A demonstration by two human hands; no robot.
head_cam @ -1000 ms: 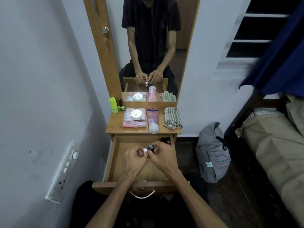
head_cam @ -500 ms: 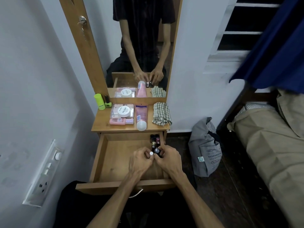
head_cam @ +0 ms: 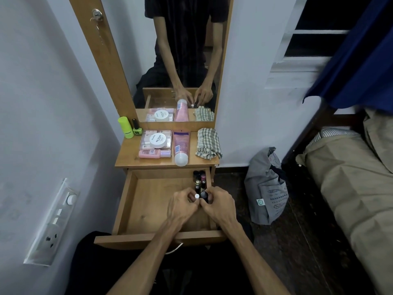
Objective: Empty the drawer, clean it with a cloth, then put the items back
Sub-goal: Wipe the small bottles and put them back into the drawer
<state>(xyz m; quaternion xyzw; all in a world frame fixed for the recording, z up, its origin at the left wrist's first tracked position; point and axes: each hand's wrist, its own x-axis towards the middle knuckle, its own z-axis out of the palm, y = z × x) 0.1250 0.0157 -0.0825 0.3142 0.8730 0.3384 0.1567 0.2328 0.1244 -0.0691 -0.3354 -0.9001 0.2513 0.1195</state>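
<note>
Wooden drawer [head_cam: 136, 201] is standing open; both hands are meeting over its right side — left hand [head_cam: 182, 206] pinching an upright white-capped bottle [head_cam: 197, 196], right hand [head_cam: 219, 206] gripping an upright black-capped bottle [head_cam: 204, 195].

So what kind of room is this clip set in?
Most likely a bedroom corner. A narrow wooden dressing table with a tall mirror holds cosmetics, a bed runs along the right side, and a blue curtain hangs by the window.
</note>
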